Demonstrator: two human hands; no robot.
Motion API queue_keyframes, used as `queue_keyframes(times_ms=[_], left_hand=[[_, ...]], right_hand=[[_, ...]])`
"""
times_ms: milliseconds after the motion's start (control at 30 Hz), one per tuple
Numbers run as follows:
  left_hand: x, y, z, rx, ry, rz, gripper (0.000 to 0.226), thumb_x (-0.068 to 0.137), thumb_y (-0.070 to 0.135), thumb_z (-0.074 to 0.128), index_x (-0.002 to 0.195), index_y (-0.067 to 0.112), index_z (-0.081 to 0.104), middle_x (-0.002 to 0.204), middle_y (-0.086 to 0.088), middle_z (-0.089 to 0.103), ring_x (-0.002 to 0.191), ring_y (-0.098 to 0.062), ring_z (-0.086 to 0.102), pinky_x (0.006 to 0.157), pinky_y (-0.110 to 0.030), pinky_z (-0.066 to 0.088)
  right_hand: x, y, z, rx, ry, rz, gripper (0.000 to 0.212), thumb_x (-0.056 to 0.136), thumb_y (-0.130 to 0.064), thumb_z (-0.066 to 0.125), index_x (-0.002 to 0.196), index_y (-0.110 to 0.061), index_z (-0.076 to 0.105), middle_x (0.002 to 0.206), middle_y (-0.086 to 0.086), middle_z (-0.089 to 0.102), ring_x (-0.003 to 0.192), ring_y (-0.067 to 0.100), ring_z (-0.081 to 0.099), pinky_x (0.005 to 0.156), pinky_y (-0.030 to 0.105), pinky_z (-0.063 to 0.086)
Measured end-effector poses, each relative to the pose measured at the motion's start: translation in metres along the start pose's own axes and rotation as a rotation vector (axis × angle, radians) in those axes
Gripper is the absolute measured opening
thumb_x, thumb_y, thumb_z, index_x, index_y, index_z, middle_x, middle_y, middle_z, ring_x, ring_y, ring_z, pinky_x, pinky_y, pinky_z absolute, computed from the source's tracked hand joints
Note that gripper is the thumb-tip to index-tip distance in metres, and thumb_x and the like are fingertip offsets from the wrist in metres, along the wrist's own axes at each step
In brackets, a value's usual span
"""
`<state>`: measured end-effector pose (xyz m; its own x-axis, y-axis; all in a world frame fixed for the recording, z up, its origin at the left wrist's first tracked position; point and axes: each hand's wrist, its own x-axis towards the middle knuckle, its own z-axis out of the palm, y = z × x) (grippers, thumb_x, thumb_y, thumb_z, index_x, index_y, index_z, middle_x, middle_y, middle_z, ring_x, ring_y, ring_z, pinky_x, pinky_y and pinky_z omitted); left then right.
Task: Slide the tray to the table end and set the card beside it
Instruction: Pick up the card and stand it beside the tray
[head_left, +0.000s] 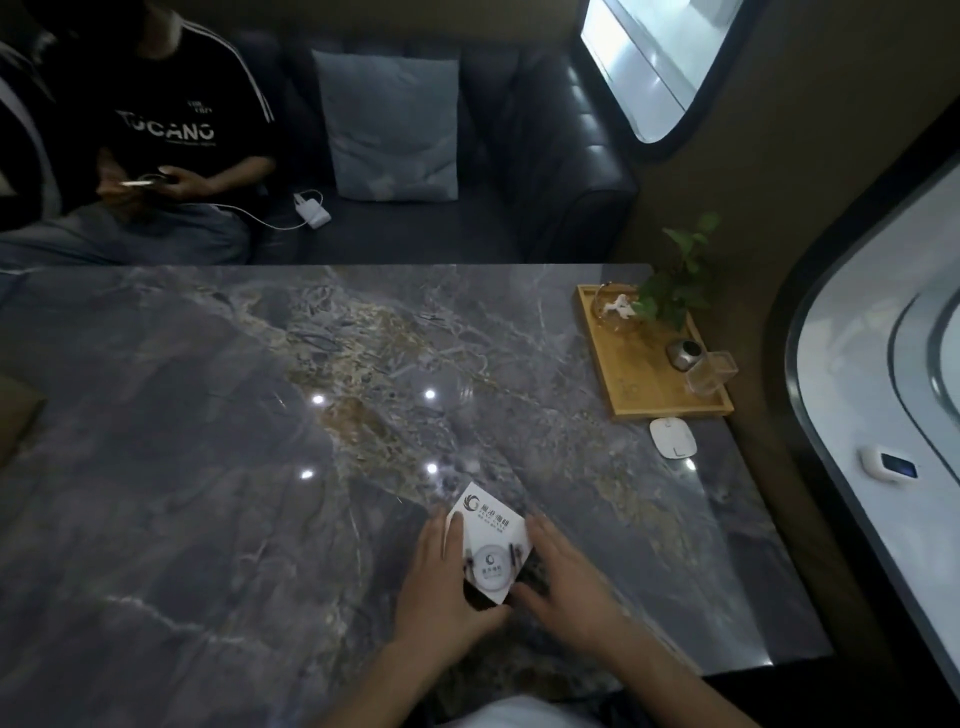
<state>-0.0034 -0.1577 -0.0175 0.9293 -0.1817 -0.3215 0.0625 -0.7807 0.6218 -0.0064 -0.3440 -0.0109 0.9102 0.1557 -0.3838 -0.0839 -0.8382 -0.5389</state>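
Note:
A white card (493, 540) with a printed logo and a round emblem stands on the marble table (208, 415), near the front edge. My left hand (441, 587) grips its left side and my right hand (566, 587) touches its right side and bottom corner. The wooden tray (628, 384) lies far off at the table's right end by the wall. It carries a small potted plant (670, 280) in a glass bowl, a dark round object (683, 355) and a clear glass (711, 371).
A white rounded pad (672, 437) lies on the table just in front of the tray. Across the table a person in a black shirt (176, 119) sits on a dark sofa holding a phone. A grey cushion (389, 124) and a white power bank (311, 209) rest on the seat.

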Motion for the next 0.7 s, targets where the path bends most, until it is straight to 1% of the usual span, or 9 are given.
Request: queue_keyframes(times_ms=[67,167,267,367,567,700], left_hand=[[-0.001,-0.001,0.001,-0.010,0.017,0.016,0.117,0.068,0.067,0.066,0.155,0.017,0.007,0.163,-0.006,0.007,0.150,-0.021,0.007,0.114,-0.032,0.026],[-0.001,-0.002,0.001,-0.013,0.007,0.029,0.113,0.075,0.064,0.067,0.156,0.018,0.003,0.165,-0.006,0.000,0.150,-0.020,0.002,0.114,-0.029,0.022],[-0.001,-0.003,0.000,-0.015,0.024,0.042,0.110,0.076,0.066,0.065,0.155,0.018,0.004,0.165,-0.004,0.001,0.150,-0.019,0.004,0.113,-0.028,0.025],[0.000,-0.004,0.001,-0.015,0.028,0.052,0.111,0.076,0.065,0.065,0.155,0.017,0.005,0.164,-0.005,0.003,0.148,-0.020,0.007,0.112,-0.028,0.025],[0.002,-0.005,0.003,-0.006,0.025,0.050,0.112,0.075,0.065,0.066,0.155,0.017,0.004,0.164,-0.003,0.003,0.146,-0.019,0.009,0.109,-0.028,0.029],[0.002,-0.004,0.005,-0.013,0.039,0.046,0.112,0.072,0.066,0.066,0.155,0.017,0.009,0.161,-0.002,0.009,0.142,-0.018,0.017,0.104,-0.026,0.032]], right_hand=[[0.001,-0.003,0.003,-0.010,0.000,0.003,0.083,0.090,-0.047,0.059,0.153,-0.014,0.016,0.162,0.005,0.018,0.147,0.019,0.020,0.116,0.031,0.022],[0.003,-0.006,0.001,-0.015,0.002,0.017,0.077,0.093,-0.042,0.056,0.152,-0.012,0.017,0.161,0.006,0.020,0.147,0.020,0.022,0.115,0.027,0.021],[0.006,-0.007,-0.001,-0.009,0.007,0.021,0.070,0.096,-0.040,0.053,0.150,-0.009,0.022,0.159,0.007,0.027,0.143,0.022,0.030,0.112,0.026,0.025],[0.007,-0.006,0.001,-0.019,0.006,0.029,0.068,0.097,-0.038,0.050,0.151,-0.009,0.022,0.159,0.006,0.026,0.143,0.021,0.029,0.113,0.028,0.026],[0.011,-0.002,0.005,-0.032,0.008,0.029,0.062,0.096,-0.026,0.047,0.151,-0.009,0.023,0.159,0.005,0.027,0.142,0.022,0.032,0.115,0.033,0.030],[0.012,-0.002,0.007,0.001,0.025,0.023,0.061,0.094,-0.023,0.047,0.149,-0.009,0.026,0.157,0.006,0.031,0.140,0.026,0.035,0.114,0.038,0.033]])
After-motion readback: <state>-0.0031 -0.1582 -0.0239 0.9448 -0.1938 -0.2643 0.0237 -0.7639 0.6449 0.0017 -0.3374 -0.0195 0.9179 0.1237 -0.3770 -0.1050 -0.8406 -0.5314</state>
